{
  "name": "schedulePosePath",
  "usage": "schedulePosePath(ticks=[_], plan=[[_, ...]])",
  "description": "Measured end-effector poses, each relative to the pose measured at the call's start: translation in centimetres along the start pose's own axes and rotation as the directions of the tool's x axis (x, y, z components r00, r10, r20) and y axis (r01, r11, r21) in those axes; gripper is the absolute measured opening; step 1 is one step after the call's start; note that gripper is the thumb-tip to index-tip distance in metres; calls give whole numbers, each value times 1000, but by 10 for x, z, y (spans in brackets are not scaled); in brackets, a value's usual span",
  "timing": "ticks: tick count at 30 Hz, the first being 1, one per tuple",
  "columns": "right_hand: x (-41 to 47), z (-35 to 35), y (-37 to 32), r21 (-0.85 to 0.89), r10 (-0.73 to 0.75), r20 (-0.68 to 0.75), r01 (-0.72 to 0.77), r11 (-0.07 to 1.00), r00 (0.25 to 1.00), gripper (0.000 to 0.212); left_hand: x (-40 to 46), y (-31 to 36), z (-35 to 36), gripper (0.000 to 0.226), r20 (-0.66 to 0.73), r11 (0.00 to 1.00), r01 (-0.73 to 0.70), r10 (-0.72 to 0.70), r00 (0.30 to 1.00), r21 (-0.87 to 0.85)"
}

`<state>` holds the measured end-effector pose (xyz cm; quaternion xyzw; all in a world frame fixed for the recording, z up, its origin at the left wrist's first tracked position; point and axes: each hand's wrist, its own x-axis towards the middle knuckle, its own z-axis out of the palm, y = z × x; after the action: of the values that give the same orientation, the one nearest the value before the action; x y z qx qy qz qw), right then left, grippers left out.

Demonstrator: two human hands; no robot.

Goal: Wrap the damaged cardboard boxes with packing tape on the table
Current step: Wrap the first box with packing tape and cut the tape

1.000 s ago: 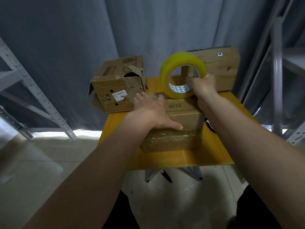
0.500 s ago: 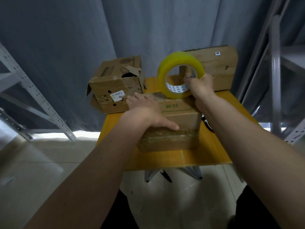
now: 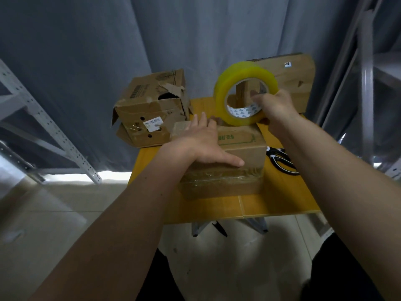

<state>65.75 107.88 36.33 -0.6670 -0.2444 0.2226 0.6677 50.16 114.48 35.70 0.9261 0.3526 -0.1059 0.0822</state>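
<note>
Head view: left hand lies flat on small brown cardboard box mid yellow table; right hand grips yellow packing tape roll above box's far edge. Risk: tape wrinkles w/ slack.

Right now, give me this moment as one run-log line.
left hand: flat on box | right hand: grips tape roll above box | scissors: on table
</note>
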Motion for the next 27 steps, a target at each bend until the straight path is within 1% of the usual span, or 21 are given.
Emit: schedulePosePath(ticks=[3, 7, 12, 16, 19, 21, 24, 27], plan=[[-1, -13, -4, 17, 33, 2, -34, 999, 999, 21, 0, 0, -2, 144, 10, 1000, 3, -3, 1000, -7], [-1, -19, -6, 1, 19, 37, -19, 1000, 999, 21, 1, 1, -1, 145, 16, 1000, 8, -8, 1000, -7], [5, -38, -3, -49, -30, -28, 29, 998, 999, 17, 1, -1, -2, 146, 17, 999, 19, -19, 1000, -26], [7, -51, 3, -90, -22, -58, 17, 996, 998, 8, 2, 1, -1, 147, 15, 1000, 27, -26, 1000, -17], [8, -54, 3, -122, -24, -55, 18, 992, 998, 20, 2, -1, 0, 148, 10, 999, 27, -27, 1000, -23], [9, -58, 4, -153, -25, -52, 17, 988, 998, 23, 1, -3, 1, 149, 9, 999, 29, -29, 1000, -32], [10, -68, 13, -158, 22, -78, -34, 987, 997, 26, 1, -3, 1, 149, 9, 999, 23, -23, 1000, -28], [8, -74, 30, -161, 101, -106, -117, 980, 989, 25, 2, -3, 1, 151, 26, 999, 21, -20, 999, -28]])
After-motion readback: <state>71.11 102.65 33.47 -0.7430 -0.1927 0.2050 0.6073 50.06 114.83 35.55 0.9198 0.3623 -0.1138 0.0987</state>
